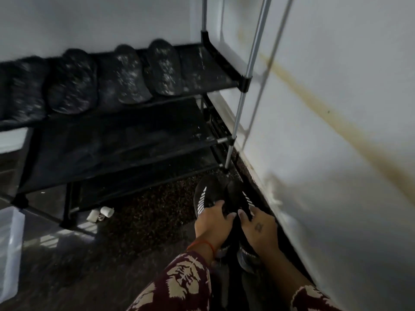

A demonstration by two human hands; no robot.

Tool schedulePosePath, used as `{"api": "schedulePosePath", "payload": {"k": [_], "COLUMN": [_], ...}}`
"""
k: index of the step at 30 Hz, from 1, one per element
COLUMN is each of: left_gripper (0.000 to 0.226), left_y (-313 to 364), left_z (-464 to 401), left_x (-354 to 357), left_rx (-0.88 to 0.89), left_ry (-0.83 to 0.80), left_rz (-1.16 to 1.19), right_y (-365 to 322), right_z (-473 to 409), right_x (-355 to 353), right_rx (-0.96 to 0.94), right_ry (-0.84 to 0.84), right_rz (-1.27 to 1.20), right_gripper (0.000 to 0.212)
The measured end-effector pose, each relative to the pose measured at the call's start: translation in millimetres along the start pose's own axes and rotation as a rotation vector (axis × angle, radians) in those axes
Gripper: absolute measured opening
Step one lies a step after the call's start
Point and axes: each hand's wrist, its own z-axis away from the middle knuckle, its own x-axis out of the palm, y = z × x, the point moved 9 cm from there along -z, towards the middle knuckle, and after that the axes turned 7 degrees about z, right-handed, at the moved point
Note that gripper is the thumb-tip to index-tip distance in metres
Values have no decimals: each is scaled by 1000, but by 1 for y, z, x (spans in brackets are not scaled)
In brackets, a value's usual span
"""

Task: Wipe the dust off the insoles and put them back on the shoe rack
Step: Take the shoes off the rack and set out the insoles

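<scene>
Several dark insoles speckled with pale dust lie in a row on the upper shelf of the black shoe rack [211, 70]; the two clearest are one insole [132, 75] and its neighbour [165, 68]. Down on the floor by the wall stand two black shoes, the left shoe [205, 196] and the right shoe [238, 194], each with white stripes. My left hand [212, 223] grips the left shoe at its opening. My right hand [260, 230] pinches the right shoe's collar. The heels of both shoes are hidden by my hands.
The white wall [336, 131] runs close along the right. The rack's metal pole [244, 86] stands by the shoes. Two small white objects [100, 214] lie under the rack. A clear plastic container [10, 248] sits at the left edge on the dark speckled floor.
</scene>
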Motion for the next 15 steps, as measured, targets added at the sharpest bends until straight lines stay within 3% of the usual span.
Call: {"api": "schedulePosePath", "payload": {"k": [4,9,15], "left_gripper": [67,72,69], "left_y": [31,61,44], "left_z": [26,74,129], "left_x": [-72,-177,-304], "left_rx": [88,230,292], "left_ry": [145,367,655], "left_rz": [43,142,196], "right_y": [-52,-141,-258], "right_z": [16,52,85], "right_x": [-61,-134,-155], "right_rx": [-53,-265,-477], "right_ry": [115,278,274], "right_rz": [-150,-273,-330], "right_gripper": [53,42,54]}}
